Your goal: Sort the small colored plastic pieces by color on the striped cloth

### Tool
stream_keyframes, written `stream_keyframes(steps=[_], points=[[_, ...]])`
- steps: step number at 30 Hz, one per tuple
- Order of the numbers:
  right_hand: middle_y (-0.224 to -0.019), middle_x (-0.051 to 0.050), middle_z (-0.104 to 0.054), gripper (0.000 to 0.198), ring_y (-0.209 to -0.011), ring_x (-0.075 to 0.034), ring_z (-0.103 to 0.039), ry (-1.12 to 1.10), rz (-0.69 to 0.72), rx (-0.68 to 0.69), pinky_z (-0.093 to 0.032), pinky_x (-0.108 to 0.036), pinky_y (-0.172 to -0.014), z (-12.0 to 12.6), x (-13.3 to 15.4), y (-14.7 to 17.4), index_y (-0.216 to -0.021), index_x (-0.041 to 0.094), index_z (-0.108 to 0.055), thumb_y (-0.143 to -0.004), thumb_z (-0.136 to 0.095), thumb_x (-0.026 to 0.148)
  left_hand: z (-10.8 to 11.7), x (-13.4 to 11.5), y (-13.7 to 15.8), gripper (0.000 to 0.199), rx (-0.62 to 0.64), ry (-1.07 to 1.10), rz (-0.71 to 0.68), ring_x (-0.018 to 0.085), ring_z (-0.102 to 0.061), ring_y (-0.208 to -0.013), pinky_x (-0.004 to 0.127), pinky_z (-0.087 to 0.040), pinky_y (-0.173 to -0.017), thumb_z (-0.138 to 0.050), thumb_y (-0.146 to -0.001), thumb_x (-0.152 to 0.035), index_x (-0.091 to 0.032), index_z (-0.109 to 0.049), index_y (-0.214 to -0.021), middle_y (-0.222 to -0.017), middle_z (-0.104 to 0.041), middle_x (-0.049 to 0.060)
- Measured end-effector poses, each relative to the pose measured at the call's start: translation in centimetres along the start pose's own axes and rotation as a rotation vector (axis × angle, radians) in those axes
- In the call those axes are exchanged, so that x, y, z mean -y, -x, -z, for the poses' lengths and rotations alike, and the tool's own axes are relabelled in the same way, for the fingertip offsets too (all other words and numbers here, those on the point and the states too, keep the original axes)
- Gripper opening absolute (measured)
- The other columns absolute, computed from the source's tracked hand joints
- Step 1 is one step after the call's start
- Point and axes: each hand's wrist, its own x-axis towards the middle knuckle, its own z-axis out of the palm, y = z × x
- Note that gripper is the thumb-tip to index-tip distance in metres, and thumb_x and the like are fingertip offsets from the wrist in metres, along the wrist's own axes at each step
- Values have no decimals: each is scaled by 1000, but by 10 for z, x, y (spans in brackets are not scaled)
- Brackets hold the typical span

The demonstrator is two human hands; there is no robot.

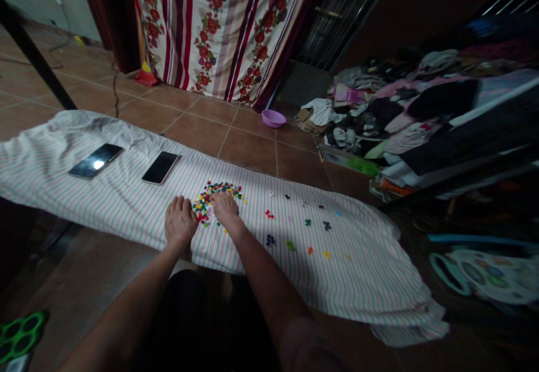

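Note:
A mixed pile of tiny coloured pieces (227, 188) lies on a striped cloth (357, 282). My right hand (225, 206) reaches into the pile with its fingers pinched together; what they hold, if anything, is too small to make out. At the pile's left edge my left hand (181, 220) rests palm down on the cloth, its fingers stretched out and slightly bent. To the right, small same-coloured groups lie apart in rows, among them red pieces (269, 214), dark blue pieces (270, 240), light green pieces (290, 245), dark green pieces (307, 223) and yellow pieces (327, 255).
Two phones, a dark one (96, 161) and a pink-edged one (161, 168), lie on the cloth left of the pile. Beyond it, a purple bowl (273, 118) and a red broom (146, 77) are on the tiled floor. Heaped clothes (379, 94) fill the right side.

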Motion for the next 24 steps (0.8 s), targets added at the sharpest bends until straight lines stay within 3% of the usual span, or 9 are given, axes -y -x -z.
stream_keyframes(steps=[17,24], points=[[-100,-6,-70,20,-101,-19,-57,-75,62,-102,-40,-31,-95,5,-1,18,-101,19,-67,-96,-48,20,1,0,1,39,-8,-15,-11,32,-44,-133,47,-34,-109,-42,-83,-21,-11,-61,-115,-131,-58,20],[-105,-5,-66,27,-100,-17,-58,-263,60,-272,-45,-29,-93,0,-23,40,-109,23,-68,-90,-51,14,3,0,0,39,-4,-52,-27,32,-46,-131,47,-35,-109,-42,-83,-22,-8,-61,-114,-130,-58,21]])
